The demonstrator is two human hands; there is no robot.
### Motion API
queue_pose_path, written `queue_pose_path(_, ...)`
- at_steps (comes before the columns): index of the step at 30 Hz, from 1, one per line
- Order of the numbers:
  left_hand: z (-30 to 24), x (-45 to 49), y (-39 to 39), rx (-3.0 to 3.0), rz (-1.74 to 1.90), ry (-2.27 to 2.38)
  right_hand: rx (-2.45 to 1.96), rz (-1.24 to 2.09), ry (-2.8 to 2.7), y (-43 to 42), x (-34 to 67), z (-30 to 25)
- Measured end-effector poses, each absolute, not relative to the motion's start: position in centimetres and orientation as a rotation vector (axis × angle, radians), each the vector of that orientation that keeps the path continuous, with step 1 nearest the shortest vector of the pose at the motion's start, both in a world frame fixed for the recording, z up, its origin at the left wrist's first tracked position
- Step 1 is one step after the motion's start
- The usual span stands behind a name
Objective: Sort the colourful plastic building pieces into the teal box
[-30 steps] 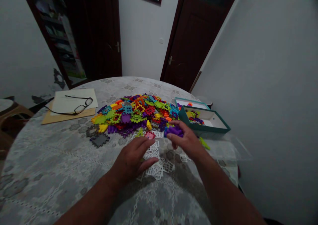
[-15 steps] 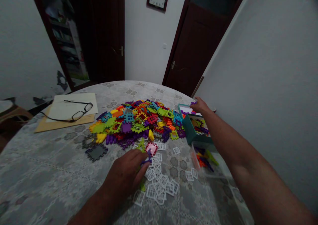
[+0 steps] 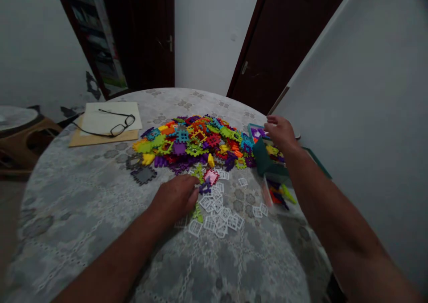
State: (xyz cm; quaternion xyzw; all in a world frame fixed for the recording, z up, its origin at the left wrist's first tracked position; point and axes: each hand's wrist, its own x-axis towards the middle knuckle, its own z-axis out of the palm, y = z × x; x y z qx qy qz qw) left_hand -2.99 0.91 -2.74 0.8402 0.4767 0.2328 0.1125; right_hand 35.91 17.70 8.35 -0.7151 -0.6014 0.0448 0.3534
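Note:
My left hand is low over the table, thumb and fingertips closed on a small purple plastic piece. Beside those fingers are green pieces and a red-framed pink square. White window-shaped pieces lie loosely spread just to the right. Farther off, my right hand hovers over the teal box, its fingers apart and nothing visible in them. Purple and orange pieces show in the box's far compartment. My right hand and forearm hide part of the box.
A large heap of colourful toothed plastic pieces covers the table's middle. A clear tub with a few pieces stands before the box. Glasses rest on papers at the left. A grey toothed piece lies left of the heap.
My right hand has let go of a purple piece at the teal box and drawn slightly back. My left hand stays by the purple piece. The view has tilted down.

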Motion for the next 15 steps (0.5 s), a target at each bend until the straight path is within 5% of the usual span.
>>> queue_pose_path(8, -1.5, -3.2, 0.3, 2.426, 0.515, 1.346, -1.367, 0.584, -2.142, 1.2, 24.3, 2.7)
queue_pose_path(15, -2.1, -4.4, 0.3, 2.397, 0.627, 1.117, -1.285, 0.43, -2.321, 0.0, 19.9, -2.9)
